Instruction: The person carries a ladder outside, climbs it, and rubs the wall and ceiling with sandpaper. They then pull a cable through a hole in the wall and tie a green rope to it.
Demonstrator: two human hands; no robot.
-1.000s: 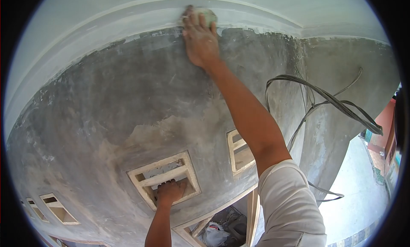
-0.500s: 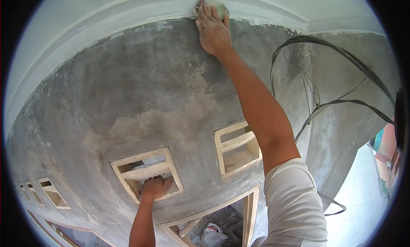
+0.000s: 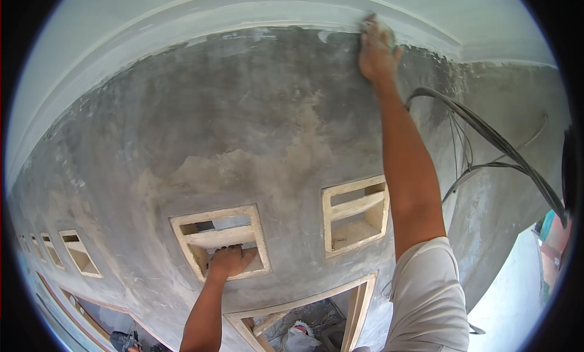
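High on the wall, my right hand (image 3: pixel 378 57) is raised and blurred by motion. It presses a pale pad (image 3: pixel 368 24), a sponge or a folded cloth, against the lower edge of the white cornice (image 3: pixel 274 14); the fingers cover most of it. Below and to the left, my left hand (image 3: pixel 228 262) reaches into a cream-coloured vent frame (image 3: pixel 263 236) set in the wall. Its fingers curl over the lower part of the opening, with the thumb out to the right. The fingertips are partly hidden inside.
Grey plastered wall (image 3: pixel 243 108) spans the view, with a second vent frame (image 3: pixel 326 224) at right. Thick black cables (image 3: pixel 486 133) loop out near the right corner. Below is a door frame (image 3: pixel 365 297), with a white sack (image 3: pixel 300 338) seen through it.
My right hand has slid to the right along the cornice with the pad. The view has shifted slightly. My left hand stays at the same vent frame.
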